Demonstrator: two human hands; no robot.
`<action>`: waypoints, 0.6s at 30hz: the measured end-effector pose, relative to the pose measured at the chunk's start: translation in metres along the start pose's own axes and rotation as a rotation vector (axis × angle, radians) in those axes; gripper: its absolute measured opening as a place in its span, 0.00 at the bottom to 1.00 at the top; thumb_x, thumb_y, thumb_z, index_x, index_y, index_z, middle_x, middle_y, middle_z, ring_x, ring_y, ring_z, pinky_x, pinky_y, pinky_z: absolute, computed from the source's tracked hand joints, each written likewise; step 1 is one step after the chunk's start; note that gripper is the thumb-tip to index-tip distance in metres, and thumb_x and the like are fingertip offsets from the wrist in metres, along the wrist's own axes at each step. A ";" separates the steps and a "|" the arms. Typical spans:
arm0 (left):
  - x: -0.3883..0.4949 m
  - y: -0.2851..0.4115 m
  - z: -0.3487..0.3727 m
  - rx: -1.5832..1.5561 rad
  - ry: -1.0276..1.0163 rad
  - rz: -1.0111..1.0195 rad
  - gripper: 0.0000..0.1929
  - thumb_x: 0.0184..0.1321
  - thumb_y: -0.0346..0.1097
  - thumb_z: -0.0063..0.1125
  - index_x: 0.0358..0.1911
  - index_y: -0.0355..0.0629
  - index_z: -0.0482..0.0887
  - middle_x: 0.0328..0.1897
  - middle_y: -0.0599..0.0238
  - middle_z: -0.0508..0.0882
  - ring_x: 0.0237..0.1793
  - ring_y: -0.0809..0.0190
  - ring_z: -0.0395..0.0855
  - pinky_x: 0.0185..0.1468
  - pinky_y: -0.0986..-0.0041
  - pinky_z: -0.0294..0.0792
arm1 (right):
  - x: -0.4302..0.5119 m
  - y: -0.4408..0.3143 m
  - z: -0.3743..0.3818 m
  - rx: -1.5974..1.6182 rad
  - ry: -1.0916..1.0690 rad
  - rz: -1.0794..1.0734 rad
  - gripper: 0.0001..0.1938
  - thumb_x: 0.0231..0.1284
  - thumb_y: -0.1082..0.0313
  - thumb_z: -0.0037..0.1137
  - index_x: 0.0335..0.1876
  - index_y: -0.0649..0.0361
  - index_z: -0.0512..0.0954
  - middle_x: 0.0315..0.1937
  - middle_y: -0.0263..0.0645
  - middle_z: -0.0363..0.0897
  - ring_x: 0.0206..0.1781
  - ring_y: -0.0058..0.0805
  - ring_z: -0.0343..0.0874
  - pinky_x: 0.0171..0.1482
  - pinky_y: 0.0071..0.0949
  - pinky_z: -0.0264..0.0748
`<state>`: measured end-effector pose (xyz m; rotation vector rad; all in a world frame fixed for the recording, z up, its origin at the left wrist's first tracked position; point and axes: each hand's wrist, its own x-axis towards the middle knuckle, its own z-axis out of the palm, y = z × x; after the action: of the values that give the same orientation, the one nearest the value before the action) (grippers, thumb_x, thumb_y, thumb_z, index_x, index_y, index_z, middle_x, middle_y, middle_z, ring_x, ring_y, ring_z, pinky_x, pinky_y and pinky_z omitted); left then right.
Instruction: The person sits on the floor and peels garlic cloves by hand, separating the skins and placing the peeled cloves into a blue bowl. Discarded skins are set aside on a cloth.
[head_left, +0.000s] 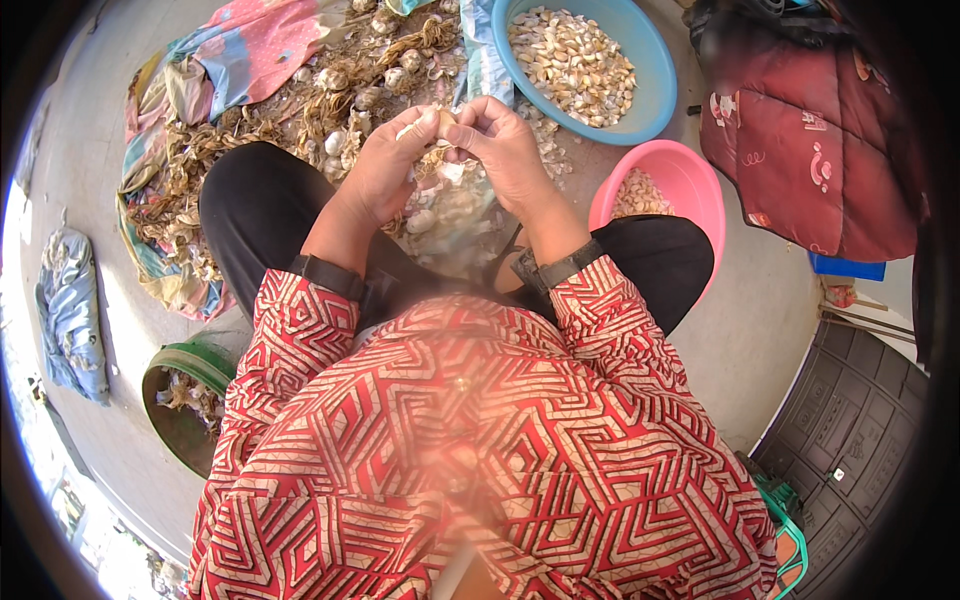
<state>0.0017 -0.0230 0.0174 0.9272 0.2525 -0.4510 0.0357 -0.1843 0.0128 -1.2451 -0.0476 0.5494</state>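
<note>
My left hand and my right hand meet above the floor between my knees, fingertips closed on a piece of garlic. Whether it is one clove or several joined is partly hidden by the fingers. Below them lie loose papery skins and a whole garlic bulb. Beyond my hands, dried garlic bulbs with stalks are heaped on a patterned cloth. A blue basin holds many separated cloves. Beside my right knee, a pink basin holds more cloves.
A green container with garlic scraps lies at my left side, near a crumpled light-blue cloth on the floor. To the right are a dark red quilted cover, a blue box and a grey panelled door.
</note>
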 end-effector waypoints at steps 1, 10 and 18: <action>0.000 0.000 0.000 0.012 0.009 0.001 0.10 0.69 0.46 0.52 0.46 0.51 0.75 0.38 0.76 0.76 0.37 0.75 0.73 0.23 0.85 0.62 | 0.000 0.000 0.000 0.014 -0.009 0.013 0.08 0.60 0.71 0.63 0.33 0.58 0.72 0.28 0.29 0.74 0.31 0.17 0.75 0.36 0.17 0.71; -0.002 -0.002 0.000 0.039 0.089 0.000 0.06 0.68 0.42 0.56 0.42 0.53 0.76 0.41 0.75 0.78 0.41 0.73 0.74 0.42 0.75 0.73 | 0.000 0.009 0.001 0.013 0.030 -0.033 0.08 0.60 0.70 0.64 0.32 0.57 0.73 0.28 0.28 0.75 0.31 0.13 0.72 0.34 0.15 0.70; -0.005 -0.004 0.003 0.094 0.126 0.007 0.06 0.71 0.46 0.51 0.42 0.56 0.75 0.41 0.81 0.74 0.42 0.76 0.70 0.43 0.77 0.67 | 0.004 0.010 0.002 0.051 0.001 0.003 0.09 0.61 0.70 0.63 0.32 0.58 0.71 0.26 0.27 0.74 0.30 0.12 0.71 0.32 0.15 0.69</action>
<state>-0.0045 -0.0267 0.0180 1.0500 0.3445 -0.4015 0.0346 -0.1793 0.0037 -1.1956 -0.0304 0.5496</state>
